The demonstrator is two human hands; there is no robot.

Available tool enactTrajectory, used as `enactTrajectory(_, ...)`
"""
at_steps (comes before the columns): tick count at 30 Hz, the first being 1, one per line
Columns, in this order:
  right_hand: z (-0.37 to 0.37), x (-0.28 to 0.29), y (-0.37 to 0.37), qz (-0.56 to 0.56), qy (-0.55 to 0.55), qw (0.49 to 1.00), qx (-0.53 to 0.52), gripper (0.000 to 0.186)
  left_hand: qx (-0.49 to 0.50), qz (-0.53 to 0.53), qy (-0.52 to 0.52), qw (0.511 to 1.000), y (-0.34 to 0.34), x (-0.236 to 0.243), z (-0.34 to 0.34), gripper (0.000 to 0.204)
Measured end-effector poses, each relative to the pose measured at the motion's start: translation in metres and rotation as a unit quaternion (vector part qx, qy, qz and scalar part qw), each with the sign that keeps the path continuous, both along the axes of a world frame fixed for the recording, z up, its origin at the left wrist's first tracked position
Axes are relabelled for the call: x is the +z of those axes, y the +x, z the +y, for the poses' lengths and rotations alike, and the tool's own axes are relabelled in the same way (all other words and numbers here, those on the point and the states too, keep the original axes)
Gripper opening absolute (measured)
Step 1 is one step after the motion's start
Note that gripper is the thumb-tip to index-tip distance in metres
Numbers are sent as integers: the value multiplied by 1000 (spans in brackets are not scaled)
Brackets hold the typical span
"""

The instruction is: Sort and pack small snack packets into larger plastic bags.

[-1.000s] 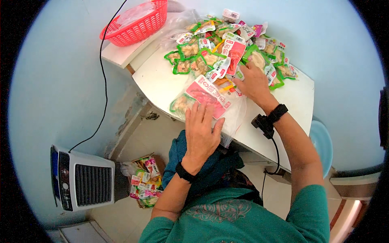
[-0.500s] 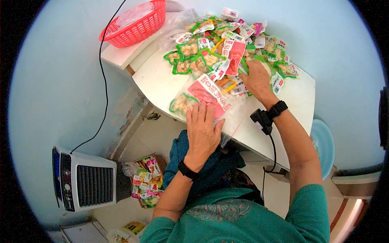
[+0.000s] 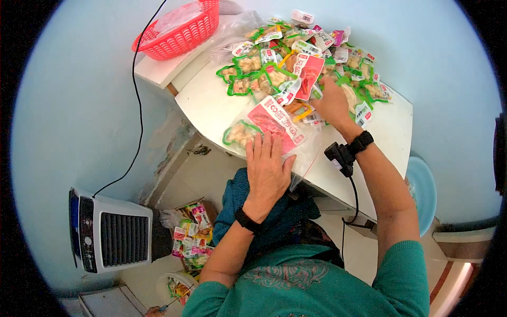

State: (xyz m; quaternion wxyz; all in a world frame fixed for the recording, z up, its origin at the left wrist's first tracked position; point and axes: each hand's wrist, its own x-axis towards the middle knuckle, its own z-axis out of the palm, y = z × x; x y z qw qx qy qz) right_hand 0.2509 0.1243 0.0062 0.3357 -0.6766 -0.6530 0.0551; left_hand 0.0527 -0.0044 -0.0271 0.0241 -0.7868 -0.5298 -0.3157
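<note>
My left hand (image 3: 266, 171) lies open, fingers stretched over a clear plastic bag (image 3: 309, 153) at the white table's front edge; inside are a large pink-and-white packet (image 3: 272, 119) and a green-edged snack packet (image 3: 237, 134). My right hand (image 3: 334, 104) reaches into the heap of small snack packets (image 3: 280, 74), beside a red-and-white packet (image 3: 309, 74) and a green-edged packet (image 3: 350, 94). Its fingertips are partly hidden among them, so I cannot tell what they hold.
The white table (image 3: 385, 148) bears a red basket (image 3: 179, 37) on its left shelf. Below are an air cooler (image 3: 124, 238), a box of packets (image 3: 193, 232) and a bucket (image 3: 169, 280) with another person's hand (image 3: 156, 311) nearby. A blue basin (image 3: 425, 195) is at right.
My right hand has shifted slightly among the packets; my left stays on the bag. A bucket has come into view at lower left, with another person's hand by it.
</note>
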Motion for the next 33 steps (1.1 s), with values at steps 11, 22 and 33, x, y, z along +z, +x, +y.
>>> enactTrajectory(11, -65, 63, 59, 390, -78, 917, 19, 24, -12, -2, -9, 1000, -4, 0, 7, 57)
enactTrajectory(22, -158, 25, 98, 491, -183, 851, -13, 39, -88, -82, 34, 992, 16, 32, -29, 58)
enactTrajectory(33, -185, 37, 89, 604, -198, 771, 35, 49, -62, -37, 18, 997, 24, 11, -30, 33)
